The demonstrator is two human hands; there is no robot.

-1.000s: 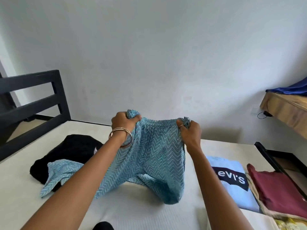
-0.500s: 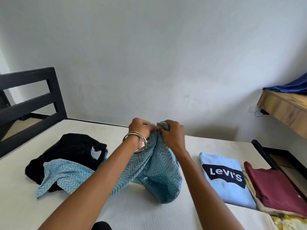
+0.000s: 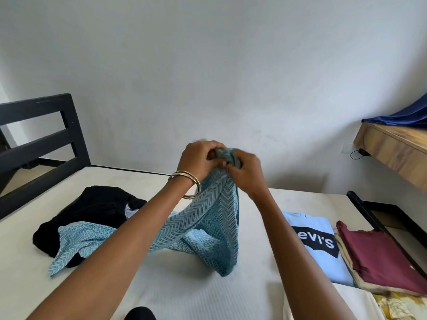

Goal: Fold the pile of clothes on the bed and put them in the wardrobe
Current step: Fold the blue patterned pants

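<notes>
white bed [image 3: 161,285], black garment [image 3: 92,209], folded shirts [image 3: 323,245]

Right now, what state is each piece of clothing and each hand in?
Blue zigzag garment: gathered, held up, unfolded.
Left hand: grips the garment's top.
Right hand: grips it too.
Black garment: crumpled.
Levi's T-shirt: folded flat.
Maroon garment: folded, stacked.

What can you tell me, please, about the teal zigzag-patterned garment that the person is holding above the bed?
The teal zigzag garment is thin, woven-looking cloth with a fine chevron print. Its top edge is bunched together between the left hand and the right hand, both gripping it above the bed. From there it hangs in loose folds; its lower end rests on the mattress, and one part trails left over the black garment. It is not yet folded.
</notes>
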